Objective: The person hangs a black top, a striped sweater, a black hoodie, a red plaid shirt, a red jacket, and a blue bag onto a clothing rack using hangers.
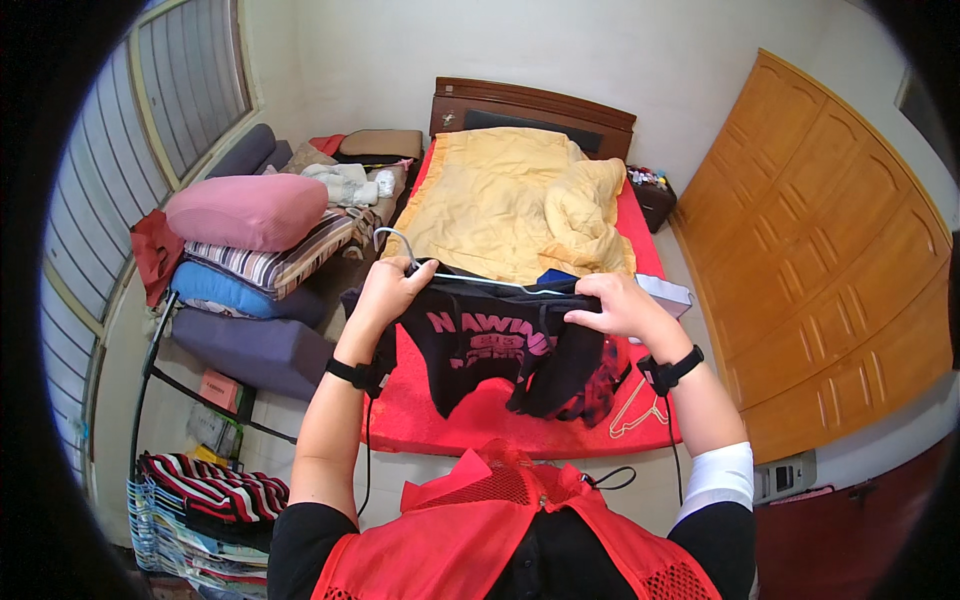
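Observation:
In front of me, above the near end of the bed, I hold up a black sweatshirt [480, 335] with pink print across it. A pale wire hanger [500, 285] runs along its upper edge, its hook [390, 233] sticking up at the left. My left hand [397, 292] is closed on the hanger and cloth just below that hook. The fingers of my right hand [622, 303] pinch the garment's upper edge near the hanger's other end. Below it, a red-and-black plaid garment [597, 390] lies on the red bed cover [420, 415], beside light yellow hangers [640, 410].
A crumpled yellow blanket [500, 200] covers the far bed. Left are a pink cushion [250, 212], stacked bedding [225, 290] and a black rack [140, 400] with hanging clothes [215, 490]. A white box [665, 293] sits at the bed's right edge; a wooden wardrobe [810, 250] stands beyond.

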`<state>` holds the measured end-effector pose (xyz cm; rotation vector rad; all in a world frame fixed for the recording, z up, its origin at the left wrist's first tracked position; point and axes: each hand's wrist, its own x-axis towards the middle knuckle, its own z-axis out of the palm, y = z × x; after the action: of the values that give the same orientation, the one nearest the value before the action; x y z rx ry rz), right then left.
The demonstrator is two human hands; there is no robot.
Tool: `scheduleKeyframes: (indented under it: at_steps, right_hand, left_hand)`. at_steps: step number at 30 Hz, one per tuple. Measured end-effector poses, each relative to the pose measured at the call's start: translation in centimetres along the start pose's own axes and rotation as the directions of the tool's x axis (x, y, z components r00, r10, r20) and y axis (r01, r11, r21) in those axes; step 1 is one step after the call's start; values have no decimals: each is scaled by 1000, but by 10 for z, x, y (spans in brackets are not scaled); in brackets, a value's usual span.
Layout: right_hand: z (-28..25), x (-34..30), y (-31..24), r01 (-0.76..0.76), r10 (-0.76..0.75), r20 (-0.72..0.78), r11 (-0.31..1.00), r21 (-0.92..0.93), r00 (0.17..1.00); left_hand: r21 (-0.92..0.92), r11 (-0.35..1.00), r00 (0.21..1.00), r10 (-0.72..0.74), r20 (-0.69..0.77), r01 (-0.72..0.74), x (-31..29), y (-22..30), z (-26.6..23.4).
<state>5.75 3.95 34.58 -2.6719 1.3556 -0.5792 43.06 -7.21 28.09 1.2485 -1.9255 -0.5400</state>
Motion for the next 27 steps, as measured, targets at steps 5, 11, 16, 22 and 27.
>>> scheduleKeyframes:
  at_steps: [5,11,16,22,27]
  right_hand:
    - [-4,6,4,-53,48,101,997,49,994]
    - [1,29,-5,-47,34,218,997,54,975]
    - [15,34,-9,22,-28,206,999,33,978]
    - [28,2,-7,-115,153,-112,950,289,982]
    - [43,-29,6,-251,272,-247,962,111,930]
  left_hand:
    - [-15,1000,993,-13,115,15,2,12,9]
    - [14,998,987,59,151,-61,-2,37,33]
    - [62,994,990,79,118,-87,-4,55,46]
    - [-51,998,997,45,56,-42,-4,45,41]
    - [-45,996,996,69,-57,-71,-6,43,33]
